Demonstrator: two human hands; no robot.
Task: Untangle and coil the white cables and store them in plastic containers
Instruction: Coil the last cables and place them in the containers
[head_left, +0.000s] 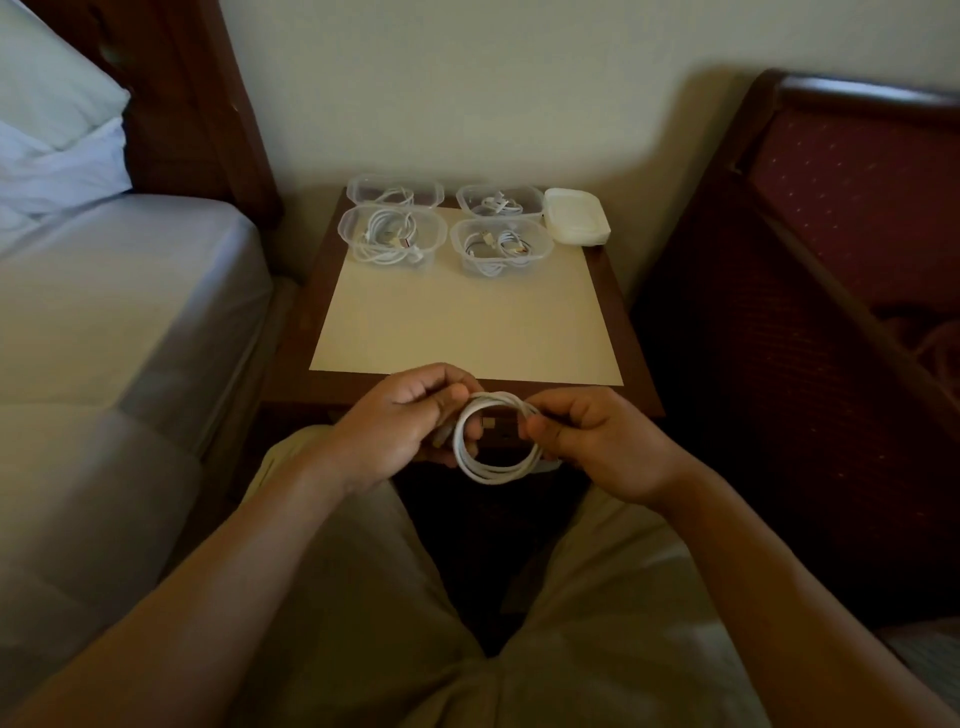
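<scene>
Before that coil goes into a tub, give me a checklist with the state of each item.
1. Coil held on both sides: ok, left hand and right hand both pinch the white cable coil.
2. Loops tidy: ok, they lie together in one ring.
3. Loose end tucked in: cannot tell, the fingers hide it.
4. An empty tub ready: not ok, all four clear tubs already hold cables.
5. Lids at hand: ok, white stack beside the tubs.
6. Path over the mat: ok.
</scene>
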